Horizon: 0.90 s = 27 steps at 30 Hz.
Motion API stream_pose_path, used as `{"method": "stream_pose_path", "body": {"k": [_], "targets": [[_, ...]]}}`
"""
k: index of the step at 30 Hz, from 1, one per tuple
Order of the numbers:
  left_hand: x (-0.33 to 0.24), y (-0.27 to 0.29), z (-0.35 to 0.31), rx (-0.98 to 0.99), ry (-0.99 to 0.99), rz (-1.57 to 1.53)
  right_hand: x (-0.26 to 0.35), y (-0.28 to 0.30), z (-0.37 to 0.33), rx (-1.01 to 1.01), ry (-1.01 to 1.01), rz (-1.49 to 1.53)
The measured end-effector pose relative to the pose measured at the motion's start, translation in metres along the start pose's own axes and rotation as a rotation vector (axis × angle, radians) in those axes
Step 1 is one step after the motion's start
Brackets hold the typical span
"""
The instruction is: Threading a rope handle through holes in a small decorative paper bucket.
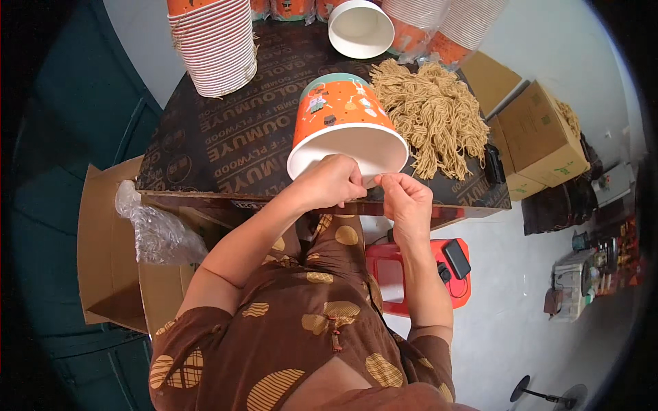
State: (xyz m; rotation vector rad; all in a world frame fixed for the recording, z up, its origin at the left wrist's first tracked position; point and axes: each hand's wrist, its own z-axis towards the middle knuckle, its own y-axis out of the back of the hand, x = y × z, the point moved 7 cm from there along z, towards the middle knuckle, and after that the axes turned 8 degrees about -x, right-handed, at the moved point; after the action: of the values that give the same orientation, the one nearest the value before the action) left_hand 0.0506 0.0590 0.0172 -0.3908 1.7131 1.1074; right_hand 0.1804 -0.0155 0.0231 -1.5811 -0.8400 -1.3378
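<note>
The orange paper bucket [343, 120] lies on its side at the near edge of the dark board [226, 137], its open mouth toward you and its long axis running away. Your left hand [332, 181] and right hand [404, 198] meet just below the rim, each pinching what looks like thin cord. The pile of tan cords [435, 113] sits right of the bucket, nearer your right hand.

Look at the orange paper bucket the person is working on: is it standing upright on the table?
No. The orange paper bucket lies tipped on its side, its open white mouth facing the left hand and right hand at its rim.
</note>
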Motion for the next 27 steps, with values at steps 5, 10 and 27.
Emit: {"method": "stream_pose_path", "body": {"k": [5,10,27], "targets": [[0.003,0.002,0.000,-0.074,0.032,-0.007,0.006,-0.013,-0.012,0.076,0.059,-0.107],[0.007,0.004,0.004,-0.098,-0.018,-0.078,0.031,-0.033,-0.065,0.207,0.529,-0.569],[0.007,0.000,0.004,0.019,-0.037,-0.252,-0.005,-0.017,-0.018,-0.014,0.569,-0.718]]}}
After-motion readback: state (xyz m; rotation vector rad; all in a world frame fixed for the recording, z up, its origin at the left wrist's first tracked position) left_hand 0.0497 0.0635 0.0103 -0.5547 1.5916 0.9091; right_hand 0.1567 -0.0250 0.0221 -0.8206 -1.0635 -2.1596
